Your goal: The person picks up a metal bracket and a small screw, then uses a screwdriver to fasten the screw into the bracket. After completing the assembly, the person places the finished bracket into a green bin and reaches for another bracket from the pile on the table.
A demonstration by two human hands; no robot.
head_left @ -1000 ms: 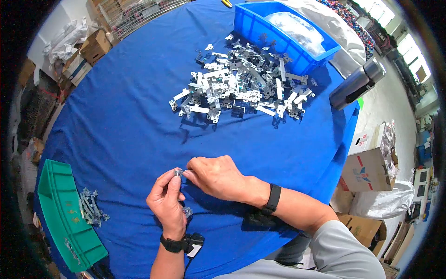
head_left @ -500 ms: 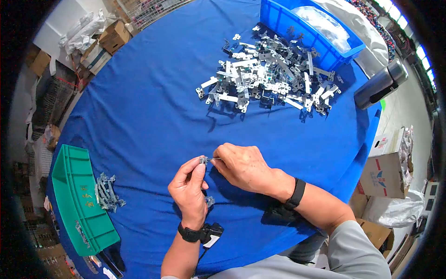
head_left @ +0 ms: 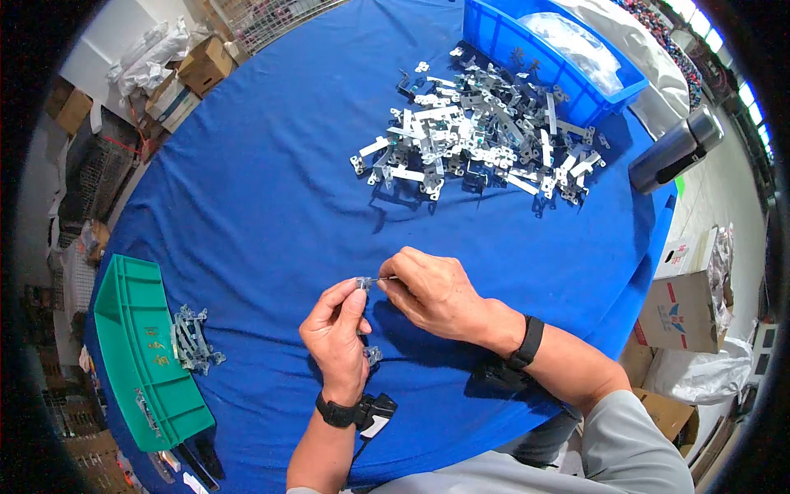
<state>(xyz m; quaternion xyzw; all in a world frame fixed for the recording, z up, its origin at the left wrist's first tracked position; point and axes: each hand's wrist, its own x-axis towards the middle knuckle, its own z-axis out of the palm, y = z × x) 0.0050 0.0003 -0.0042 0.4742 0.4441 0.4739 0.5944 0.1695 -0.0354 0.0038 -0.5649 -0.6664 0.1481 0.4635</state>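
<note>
My left hand [head_left: 336,339] pinches a small metal piece [head_left: 363,283] between thumb and fingertips above the blue table [head_left: 247,206]. My right hand [head_left: 432,294] meets it from the right and grips a thin metal strip [head_left: 383,280] that touches the small piece. Another small metal part [head_left: 373,355] shows just beside my left palm. A large pile of loose metal brackets [head_left: 477,136] lies at the far side of the table, well beyond both hands.
A green bin [head_left: 140,362] sits at the left edge with a small heap of brackets [head_left: 191,339] beside it. A blue bin [head_left: 547,58] holding a plastic bag stands behind the pile. A dark flask [head_left: 676,148] stands at the right edge. Cardboard boxes [head_left: 683,305] lie on the floor.
Over the last second the view shifted so hands and table sit further right and higher in frame. The hands stay joined on the same small piece; in the last half second almost nothing moved.
</note>
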